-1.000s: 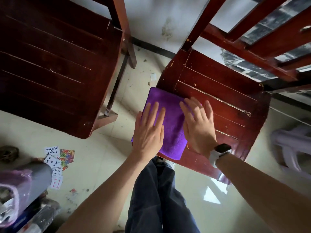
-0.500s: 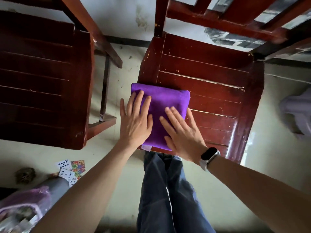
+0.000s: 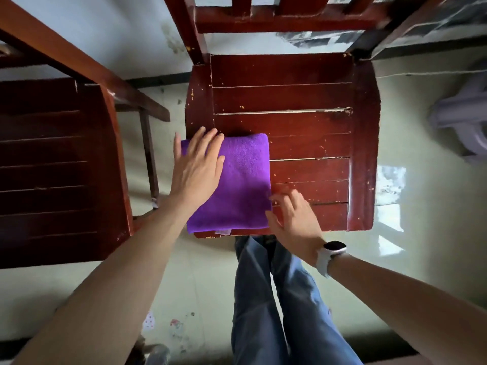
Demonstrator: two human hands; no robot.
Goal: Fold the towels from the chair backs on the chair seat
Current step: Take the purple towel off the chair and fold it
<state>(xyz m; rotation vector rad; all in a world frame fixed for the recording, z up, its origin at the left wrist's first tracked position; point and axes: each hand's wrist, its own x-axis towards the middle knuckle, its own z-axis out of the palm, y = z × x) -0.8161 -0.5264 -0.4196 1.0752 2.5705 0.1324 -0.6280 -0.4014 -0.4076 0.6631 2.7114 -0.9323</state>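
Note:
A folded purple towel [image 3: 242, 183] lies on the front left part of the red wooden chair seat [image 3: 311, 143]. My left hand [image 3: 196, 167] rests flat on the towel's left side, fingers straight and pointing away from me. My right hand [image 3: 292, 219], with a watch on the wrist, sits at the towel's near right corner. Its fingers are loosely bent and touch the seat beside the towel's edge. The chair back [image 3: 276, 19] rises at the top of the view with no towel on it.
A second dark red chair [image 3: 58, 164] stands to the left, its seat close to the first. A pale plastic stool [image 3: 458, 122] sits on the floor at the right. My legs in blue trousers [image 3: 279, 299] stand before the chair. Playing cards [image 3: 150, 320] lie on the floor.
My right hand has slid off the towel to its near right corner. My left hand has stayed flat on the towel. The view has turned square onto the chair.

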